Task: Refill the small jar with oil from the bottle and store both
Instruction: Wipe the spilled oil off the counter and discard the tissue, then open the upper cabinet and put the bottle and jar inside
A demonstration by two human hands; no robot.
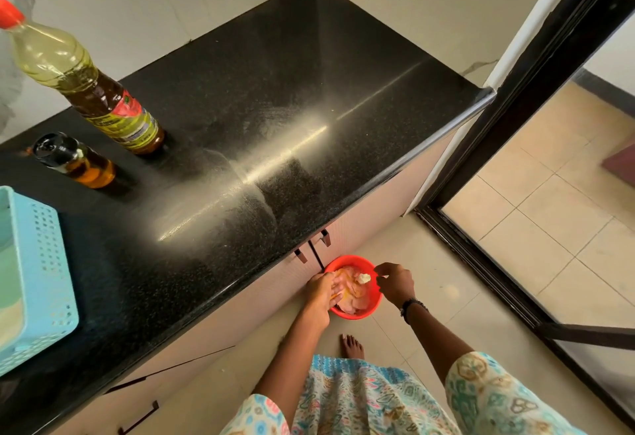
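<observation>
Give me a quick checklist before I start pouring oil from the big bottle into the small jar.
1. Oil bottle upright on the counter: ok.
2. Bottle's red cap removed: not ok, it is on.
3. Small jar upright near the bottle: ok.
4. Jar open: cannot tell; a dark top shows.
5. Hands free: not ok. Left hand is inside the red bowl, right hand at its rim.
6. Hands clean and dry: cannot tell.
</observation>
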